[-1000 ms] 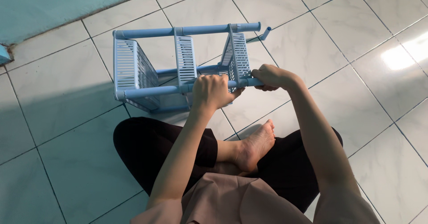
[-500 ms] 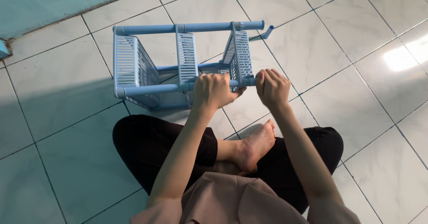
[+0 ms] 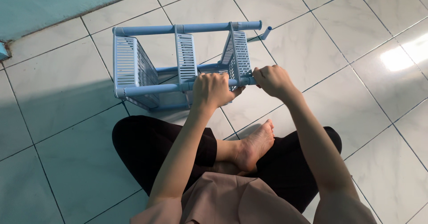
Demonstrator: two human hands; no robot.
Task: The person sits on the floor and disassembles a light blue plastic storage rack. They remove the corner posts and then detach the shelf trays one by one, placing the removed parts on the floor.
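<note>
Both hands grip the near pole of a blue plastic rack (image 3: pixel 178 66) lying on the tiled floor (image 3: pixel 339 41).
Left hand (image 3: pixel 215 90) is wrapped around the pole (image 3: pixel 151 89); right hand (image 3: pixel 269 79) is clenched on its end.

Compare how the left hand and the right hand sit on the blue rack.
The left hand wraps the near pole mid-length, beside the middle shelf; the right hand grips that pole's end, past the last shelf. The left arm runs straight; the right angles in from the side. Both are closed on the rack.
</note>
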